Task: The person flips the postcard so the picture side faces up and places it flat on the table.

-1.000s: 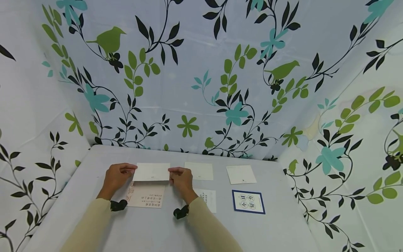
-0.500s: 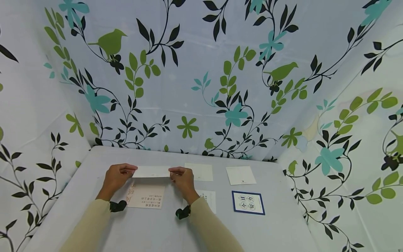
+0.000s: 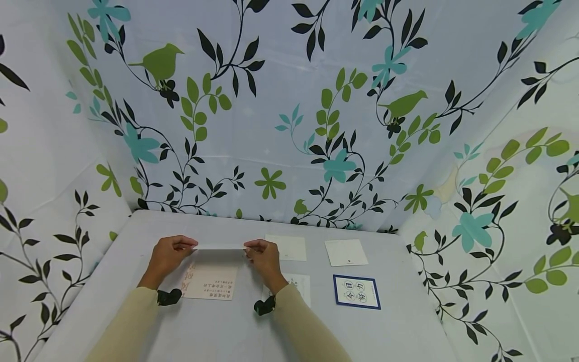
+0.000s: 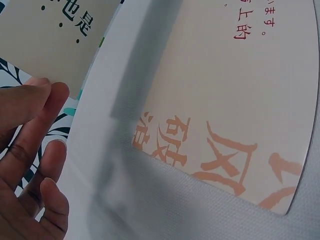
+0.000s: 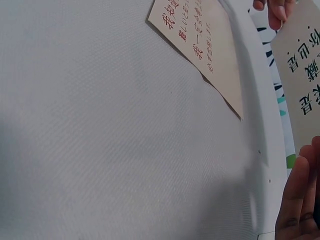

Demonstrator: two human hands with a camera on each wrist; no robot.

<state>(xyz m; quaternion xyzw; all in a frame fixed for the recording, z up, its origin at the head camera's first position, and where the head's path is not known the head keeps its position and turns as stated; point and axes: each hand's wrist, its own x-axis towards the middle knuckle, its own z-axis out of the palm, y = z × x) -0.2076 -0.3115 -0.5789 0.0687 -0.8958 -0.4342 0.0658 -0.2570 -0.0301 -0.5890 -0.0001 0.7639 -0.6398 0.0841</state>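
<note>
A card (image 3: 220, 247) is held up off the table by its two short ends, almost edge-on in the head view. My left hand (image 3: 168, 257) pinches one end between thumb and forefinger, the other fingers curled. At the opposite end, the fingers of my right hand (image 3: 264, 260) grip the card. Dark characters show on the face of the card (image 4: 47, 37) in the left wrist view, and on the same card (image 5: 300, 85) in the right wrist view. Below it a pale pink card (image 3: 210, 282) with red and orange writing lies flat on the table.
Right of the hands lie a blank-looking cream card (image 3: 291, 248), a white printed card (image 3: 300, 287) partly behind the right forearm, another cream card (image 3: 346, 252) and a blue-bordered card (image 3: 357, 291). Patterned cloth (image 3: 289, 146) hangs behind the white table (image 3: 398, 327).
The held card has tilted from showing a white face to nearly edge-on, its visible face narrowing to a thin line. Both hands have stayed at almost the same place.
</note>
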